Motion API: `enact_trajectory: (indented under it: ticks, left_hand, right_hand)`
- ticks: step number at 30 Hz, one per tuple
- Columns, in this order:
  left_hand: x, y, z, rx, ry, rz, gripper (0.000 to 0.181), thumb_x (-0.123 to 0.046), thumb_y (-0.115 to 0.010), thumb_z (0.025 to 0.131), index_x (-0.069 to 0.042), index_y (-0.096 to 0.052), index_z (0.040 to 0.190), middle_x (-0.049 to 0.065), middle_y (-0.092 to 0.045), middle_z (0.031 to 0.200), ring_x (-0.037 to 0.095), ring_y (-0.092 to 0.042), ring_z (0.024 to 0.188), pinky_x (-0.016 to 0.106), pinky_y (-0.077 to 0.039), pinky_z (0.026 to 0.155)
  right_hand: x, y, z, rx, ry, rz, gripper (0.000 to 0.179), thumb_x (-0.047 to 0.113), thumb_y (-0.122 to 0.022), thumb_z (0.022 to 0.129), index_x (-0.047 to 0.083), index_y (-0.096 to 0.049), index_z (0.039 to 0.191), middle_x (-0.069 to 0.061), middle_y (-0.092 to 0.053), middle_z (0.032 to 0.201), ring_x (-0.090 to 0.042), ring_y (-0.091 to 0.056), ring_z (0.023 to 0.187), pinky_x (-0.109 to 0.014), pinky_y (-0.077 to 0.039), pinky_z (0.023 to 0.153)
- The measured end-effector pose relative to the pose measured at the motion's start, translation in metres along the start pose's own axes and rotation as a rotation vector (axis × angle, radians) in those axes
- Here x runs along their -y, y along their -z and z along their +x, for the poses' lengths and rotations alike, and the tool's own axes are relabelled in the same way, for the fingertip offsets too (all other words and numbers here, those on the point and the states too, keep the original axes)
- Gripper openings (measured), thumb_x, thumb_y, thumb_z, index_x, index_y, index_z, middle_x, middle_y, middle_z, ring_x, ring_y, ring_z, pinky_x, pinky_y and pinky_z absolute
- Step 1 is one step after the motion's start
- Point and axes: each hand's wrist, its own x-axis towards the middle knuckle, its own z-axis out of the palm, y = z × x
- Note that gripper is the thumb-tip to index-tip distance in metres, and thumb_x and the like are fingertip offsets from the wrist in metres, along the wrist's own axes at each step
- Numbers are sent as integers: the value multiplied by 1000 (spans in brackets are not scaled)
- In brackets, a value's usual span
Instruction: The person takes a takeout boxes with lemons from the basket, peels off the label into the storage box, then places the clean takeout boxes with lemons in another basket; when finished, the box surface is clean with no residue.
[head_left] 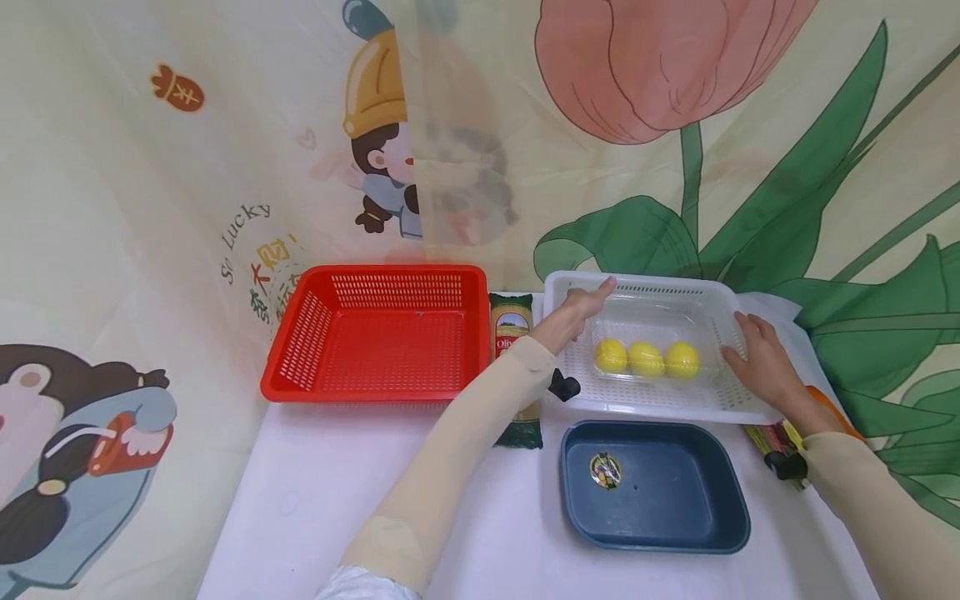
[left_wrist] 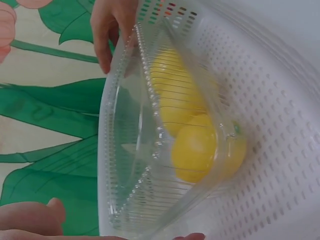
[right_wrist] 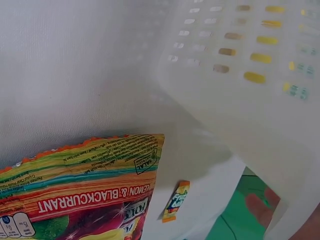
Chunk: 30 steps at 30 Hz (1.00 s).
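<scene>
A white perforated plastic basket (head_left: 652,406) stands at the back right of the table. Inside it, a clear plastic clamshell box (head_left: 660,317) holds three round yellow lemon-like pieces (left_wrist: 195,150). My left hand (head_left: 576,315) holds the basket at its left side, one finger stretched toward the back rim. At the opposite end, my right hand (head_left: 763,358) grips the right rim; its fingertips (right_wrist: 260,207) show past the basket's wall in the right wrist view. Part of my left hand's grip is cut off in the left wrist view.
Left of the basket lies an Olive-labelled green packet (head_left: 513,321), beside a red basket (head_left: 375,392). A dark blue tray (head_left: 652,492) with a round sticker sits in front. On the right are a lemon and blackcurrant packet (right_wrist: 95,200) and a small sachet (right_wrist: 176,201).
</scene>
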Motion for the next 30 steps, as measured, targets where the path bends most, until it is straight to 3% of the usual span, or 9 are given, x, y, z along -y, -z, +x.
enact_trajectory:
  ticks: [7,15,24,30]
  left_hand:
    - [-13,9,-6,24,-73,-3,96,-67,-51,96,-6,-18,162,11,-26,167,25,-35,150,39,-29,125]
    - [-25,28,-22,55,-203,-15,94,-63,-50,99,-4,-13,162,13,-20,169,29,-23,156,42,-25,126]
    - [-34,82,-43,155,-252,-74,85,-61,-46,101,-5,-22,161,13,-29,165,32,-30,152,53,-31,122]
    - [-27,117,-57,158,-308,-82,79,-60,-46,102,-11,-26,160,11,-32,163,35,-36,148,51,-34,121]
  right_hand:
    - [3,1,6,-46,29,13,67,22,-47,107,-8,-14,158,-43,-5,159,-66,-18,140,-81,-22,105]
    - [7,-1,13,-99,61,19,58,19,-39,109,-9,-19,156,-41,-9,160,-62,-15,145,-77,-17,112]
    - [32,-4,25,-119,124,66,60,26,-41,110,-7,-25,156,-37,-13,162,-60,-17,146,-77,-17,113]
    - [52,-5,30,-132,174,70,61,29,-45,109,-6,-28,155,-35,-16,162,-58,-19,147,-76,-19,114]
